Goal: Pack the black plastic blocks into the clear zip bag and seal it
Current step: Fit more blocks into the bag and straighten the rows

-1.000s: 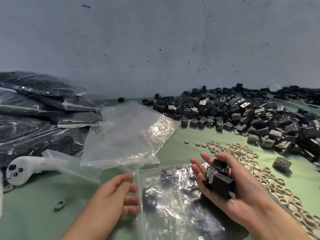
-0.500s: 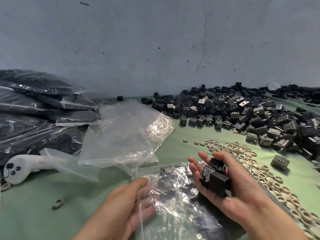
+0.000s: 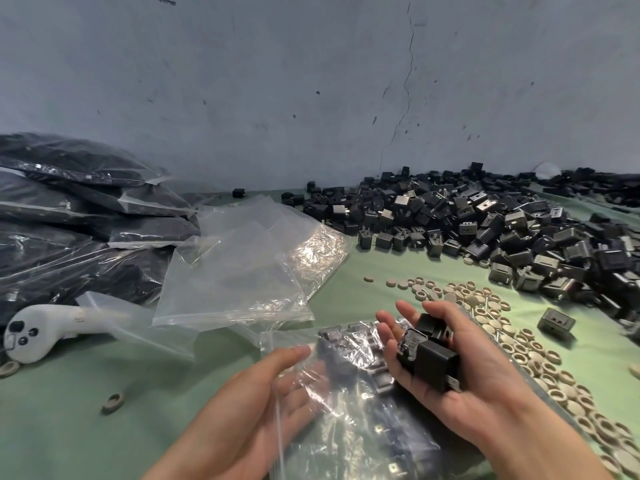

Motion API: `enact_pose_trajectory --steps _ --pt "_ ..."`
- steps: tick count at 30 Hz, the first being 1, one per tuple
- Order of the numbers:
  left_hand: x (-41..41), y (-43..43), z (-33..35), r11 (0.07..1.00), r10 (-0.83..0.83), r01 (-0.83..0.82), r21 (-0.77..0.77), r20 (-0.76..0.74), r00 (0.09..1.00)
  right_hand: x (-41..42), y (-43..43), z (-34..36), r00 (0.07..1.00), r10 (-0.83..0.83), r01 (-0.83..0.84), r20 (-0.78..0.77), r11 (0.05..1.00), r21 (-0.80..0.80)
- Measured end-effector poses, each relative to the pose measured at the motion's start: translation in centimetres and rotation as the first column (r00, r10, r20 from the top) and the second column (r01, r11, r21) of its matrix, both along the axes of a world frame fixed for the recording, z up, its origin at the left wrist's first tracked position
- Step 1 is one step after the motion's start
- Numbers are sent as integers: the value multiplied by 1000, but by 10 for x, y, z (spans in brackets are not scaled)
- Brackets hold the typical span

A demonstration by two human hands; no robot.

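The clear zip bag (image 3: 349,431) lies on the green table in front of me, with several black blocks inside. My left hand (image 3: 239,414) holds its open left edge, fingers under the plastic and thumb on top. My right hand (image 3: 491,389) is palm up just right of the bag's mouth, fingers and thumb curled round a few black plastic blocks (image 3: 429,358). A large pile of loose black blocks (image 3: 485,223) covers the table's far right.
Empty clear bags (image 3: 249,268) lie in the middle, filled sealed bags (image 3: 69,209) are stacked at the left. A white controller (image 3: 41,323) rests at the left edge. Beige rings (image 3: 526,344) are scattered on the right, a lone block (image 3: 556,323) among them. A grey wall stands behind.
My left hand has moved right onto the bag's edge and slid its fingers under the plastic. My right hand holds the blocks in nearly the same place.
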State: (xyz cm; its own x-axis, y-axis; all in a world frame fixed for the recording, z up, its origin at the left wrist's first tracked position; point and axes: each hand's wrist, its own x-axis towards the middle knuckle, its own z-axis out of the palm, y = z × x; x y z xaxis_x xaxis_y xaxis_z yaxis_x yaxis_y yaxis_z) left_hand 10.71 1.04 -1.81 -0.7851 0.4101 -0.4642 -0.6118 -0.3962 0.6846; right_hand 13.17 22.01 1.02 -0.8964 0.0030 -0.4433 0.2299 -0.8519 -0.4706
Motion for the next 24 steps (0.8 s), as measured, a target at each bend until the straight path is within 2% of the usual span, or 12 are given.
enact_pose_trajectory --steps 4,6,7,8,10,11,12,13,15,17,20,24 --pt "-6 -11 -1 986 151 -152 -72 -15 988 0 -1 1 1000 -17 17 -3 1000 -14" --pt "-9 -16 2 952 284 -291 -90 -82 955 0 -1 1 999 -40 40 -15 999 -28" --pt "-8 -17 3 919 343 -364 -150 -149 927 1 -2 1 998 -55 54 -26 998 -37" --pt "-9 -19 3 862 380 -440 -252 -251 890 1 -2 1 997 -66 65 -36 997 -43" --pt "-9 -20 1 628 337 -605 -490 -530 778 2 -4 1 995 -85 83 -50 996 -38" --pt "-7 -19 3 514 258 -679 -524 -660 705 2 -6 1 994 -92 91 -57 995 -33" --pt "-1 -16 7 478 171 -721 -502 -752 637 3 -8 1 993 -98 97 -64 995 -28" --pt "6 -12 11 510 86 -717 -475 -801 592 3 -10 2 992 -102 100 -71 995 -26" --pt "20 1 19 635 -58 -616 -467 -823 565 3 -17 2 992 -98 96 -83 995 -23" --pt "30 17 20 703 -192 -518 -487 -831 522 3 -26 2 993 -77 76 -94 997 -17" --pt "42 38 12 708 -327 -453 -541 -820 469 2 -42 2 993 -48 47 -111 999 -12" --pt "53 45 6 705 -341 -409 -579 -783 520 9 -52 4 990 -74 83 -120 994 74"
